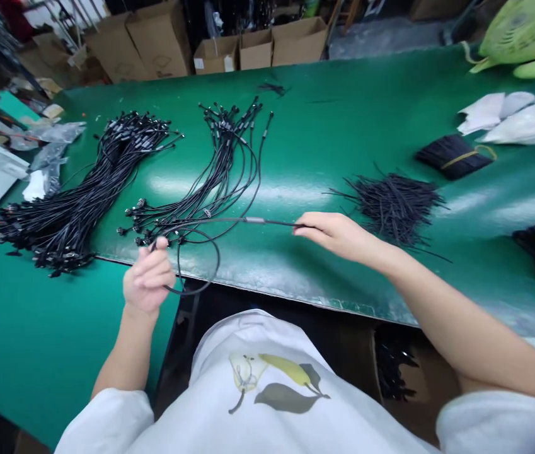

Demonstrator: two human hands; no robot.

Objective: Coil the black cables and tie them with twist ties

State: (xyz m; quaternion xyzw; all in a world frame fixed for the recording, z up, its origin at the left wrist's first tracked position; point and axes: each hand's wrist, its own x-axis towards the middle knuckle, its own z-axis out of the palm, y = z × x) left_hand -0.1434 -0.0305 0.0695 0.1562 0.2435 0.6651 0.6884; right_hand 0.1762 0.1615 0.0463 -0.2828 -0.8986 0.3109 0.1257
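My left hand point(149, 277) is closed round one end of a thin black cable point(229, 221), just over the near edge of the green table point(343, 126). A loop of that cable hangs below the hand. My right hand point(336, 234) pinches the same cable farther along, so it runs taut between the two hands. A small grey sleeve point(254, 220) sits on the stretched part. Behind the cable lies a fanned bunch of black cables point(222, 157) with connector ends.
A larger heap of black cables point(78, 189) lies at the left. A pile of short black ties point(394, 205) and a banded bundle point(454, 156) lie at the right, with white bags point(513, 116) beyond. Cardboard boxes point(258, 47) stand behind the table.
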